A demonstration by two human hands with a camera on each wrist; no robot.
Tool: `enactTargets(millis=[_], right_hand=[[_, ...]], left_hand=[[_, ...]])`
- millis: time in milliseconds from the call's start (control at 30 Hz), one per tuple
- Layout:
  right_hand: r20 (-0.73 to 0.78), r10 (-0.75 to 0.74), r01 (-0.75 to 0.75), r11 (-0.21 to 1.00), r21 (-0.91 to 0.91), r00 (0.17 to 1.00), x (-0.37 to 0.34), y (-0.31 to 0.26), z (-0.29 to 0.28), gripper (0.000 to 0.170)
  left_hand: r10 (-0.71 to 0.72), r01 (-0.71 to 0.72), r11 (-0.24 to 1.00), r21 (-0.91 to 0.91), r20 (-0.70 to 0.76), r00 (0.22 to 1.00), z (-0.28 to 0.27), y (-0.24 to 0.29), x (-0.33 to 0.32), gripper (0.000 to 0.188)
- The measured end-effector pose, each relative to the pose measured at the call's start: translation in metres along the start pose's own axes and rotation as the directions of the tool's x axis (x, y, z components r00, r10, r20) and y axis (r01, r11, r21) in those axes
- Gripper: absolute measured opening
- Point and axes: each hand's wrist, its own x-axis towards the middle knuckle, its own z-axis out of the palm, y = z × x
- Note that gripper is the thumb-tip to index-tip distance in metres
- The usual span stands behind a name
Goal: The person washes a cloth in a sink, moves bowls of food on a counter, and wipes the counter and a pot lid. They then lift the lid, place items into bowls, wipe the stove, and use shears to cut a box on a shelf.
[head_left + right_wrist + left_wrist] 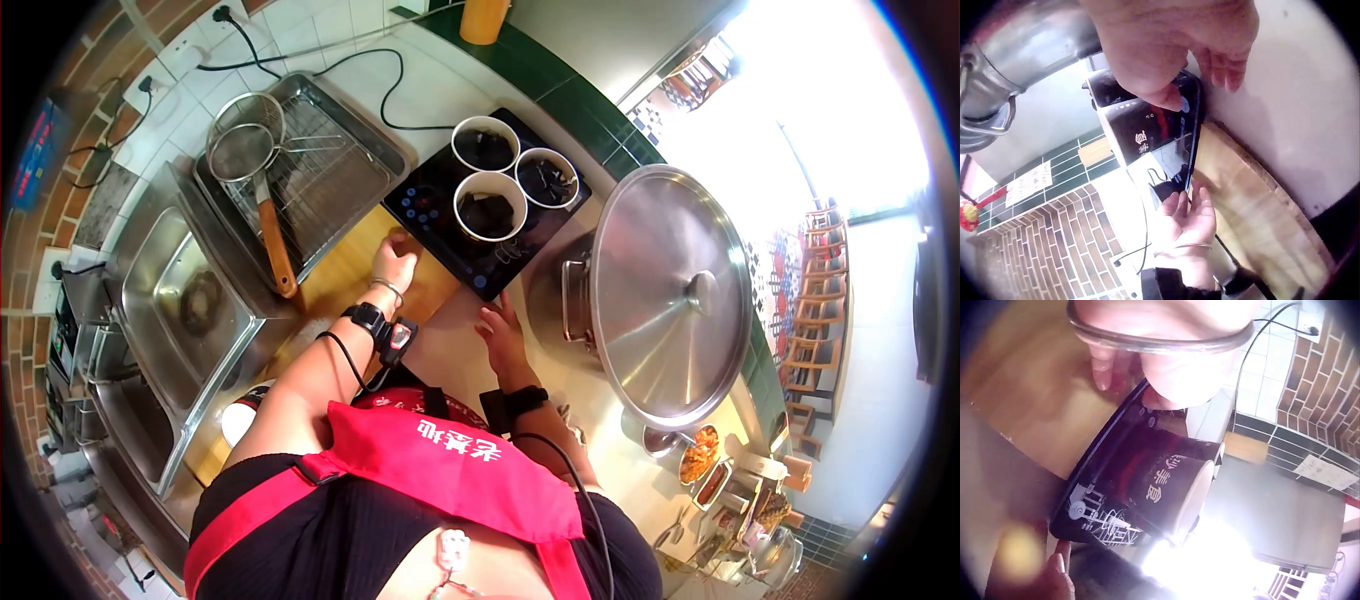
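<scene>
A flat black induction cooker (425, 212) carries three paper cups (1169, 478), dark outside with pale rims. Dark pieces lie inside the cups in the head view. My left hand (395, 262) grips the cooker's left corner, its thumb over the top edge and fingers at the side. At the near right corner, my right hand (503, 335) holds the edge, thumb on top as the right wrist view shows. The fingertips under the edge are partly hidden. Beneath the left hand lies a wooden board (345, 285).
Right of the cooker stands a large lidded steel pot (670, 300). At the left are a metal tray (365, 190) with a rack, wooden-handled strainers (275, 250) and a steel basin (180, 270). A black cable (402, 85) runs from the cooker toward the wall.
</scene>
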Motion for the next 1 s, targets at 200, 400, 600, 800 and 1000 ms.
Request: enactTargets(millis=[200, 400, 600, 800, 1000], right_hand=[[-0.017, 0.023, -0.024, 0.999, -0.030, 1.000, 0.001, -0.001, 0.003, 0.067], [-0.027, 0.048, -0.050, 0.996, -0.069, 0.998, -0.011, 0.005, -0.004, 0.064], [0.038, 0.099, -0.095, 0.992, -0.087, 0.994, -0.037, 0.001, -0.021, 0.056], [0.099, 0.181, -0.165, 0.975, -0.152, 0.979, -0.076, -0.012, -0.028, 0.043], [0.010, 0.134, -0.130, 0.974, -0.186, 0.991, -0.113, -0.013, -0.043, 0.042]], left_hand=[[-0.066, 0.061, 0.997, 0.042, 0.131, 0.989, -0.001, -0.001, -0.010, 0.038], [-0.027, 0.010, 0.996, 0.083, 0.205, 0.978, 0.005, -0.027, -0.012, 0.031], [-0.072, 0.042, 0.994, 0.105, 0.307, 0.949, 0.017, -0.023, -0.026, 0.030], [-0.139, 0.110, 0.990, 0.090, 0.456, 0.879, 0.032, -0.011, -0.049, 0.038], [-0.181, 0.124, 0.983, 0.138, 0.555, 0.812, 0.053, -0.016, -0.069, 0.030]])
